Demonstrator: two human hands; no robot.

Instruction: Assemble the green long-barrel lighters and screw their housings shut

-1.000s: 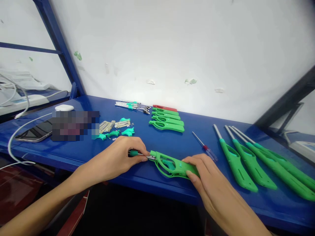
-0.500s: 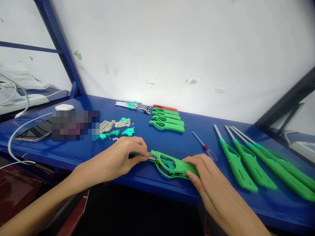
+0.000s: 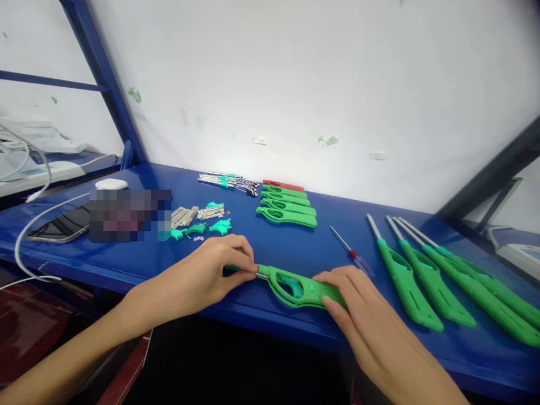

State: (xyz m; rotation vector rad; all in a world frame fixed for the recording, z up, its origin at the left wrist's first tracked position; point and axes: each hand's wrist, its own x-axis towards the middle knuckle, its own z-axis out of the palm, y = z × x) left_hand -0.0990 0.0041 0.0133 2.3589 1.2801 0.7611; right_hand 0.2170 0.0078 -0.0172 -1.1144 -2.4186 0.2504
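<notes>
A green utility lighter (image 3: 311, 289) lies at the table's front edge, its light-green trigger (image 3: 295, 288) showing through the loop. My right hand (image 3: 352, 292) is closed around its handle end, thumb on the near side and fingers on top. Between thumb and fingertips, my left hand (image 3: 230, 261) pinches the metal tube (image 3: 262, 275) at the lighter's front end. Most of that tube is hidden behind the left fingers, and a dark green bit shows beneath them.
Several finished-looking lighters (image 3: 409, 287) lie at right beside a screwdriver (image 3: 352, 253). Green shells (image 3: 289, 216) and metal rods (image 3: 219, 181) are at the back. Loose triggers (image 3: 220, 226) and beige parts (image 3: 211, 212) lie left of centre, near a phone (image 3: 63, 222) with a white cable.
The lighter's front end has dropped slightly and its shell looks more closed around the tube. My right hand has shifted a little to the right; my left hand keeps its pinch.
</notes>
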